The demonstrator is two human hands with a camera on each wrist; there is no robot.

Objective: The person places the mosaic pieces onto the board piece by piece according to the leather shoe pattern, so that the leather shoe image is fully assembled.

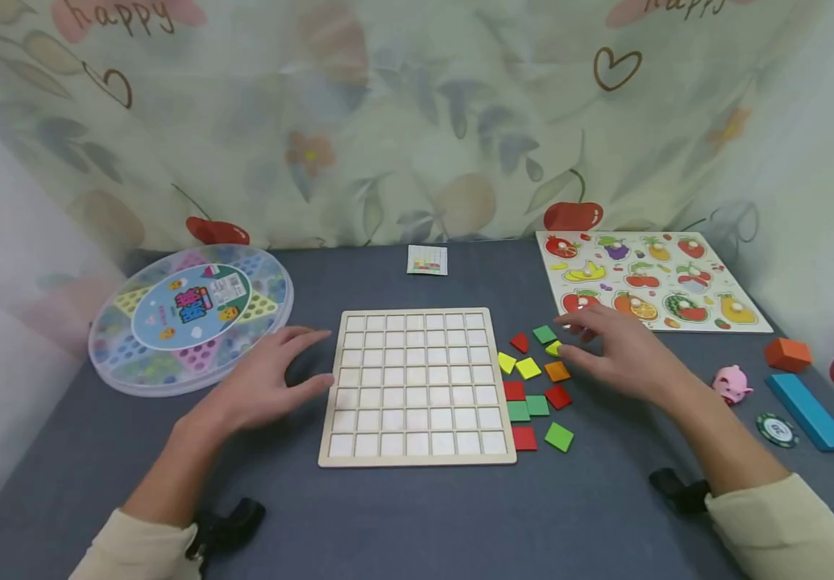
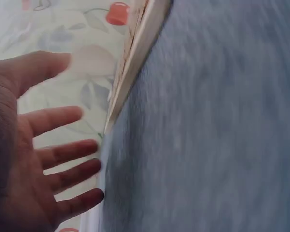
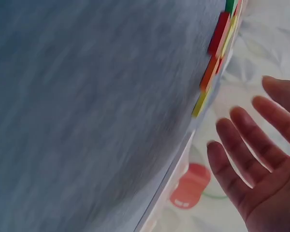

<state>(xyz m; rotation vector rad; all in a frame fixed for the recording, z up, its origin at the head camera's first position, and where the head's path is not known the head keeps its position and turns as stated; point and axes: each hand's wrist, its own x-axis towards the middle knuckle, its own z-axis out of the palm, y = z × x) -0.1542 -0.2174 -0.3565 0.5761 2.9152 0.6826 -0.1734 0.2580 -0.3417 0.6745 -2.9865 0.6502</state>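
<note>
Judge the tiles (image 1: 537, 405) along the right edge of the board (image 1: 418, 388) light, stiff, perhaps slippery; pinch by opposite sides. Holding nothing in left hand (image 1: 264, 383) or right hand (image 1: 617, 354), with spread fingers.

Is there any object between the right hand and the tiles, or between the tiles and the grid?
Nothing visible stands between the right hand and the tiles. Toward the grid, only other tiles intervene: two yellow tiles lie between the orange tile and the grid's right edge.
</note>
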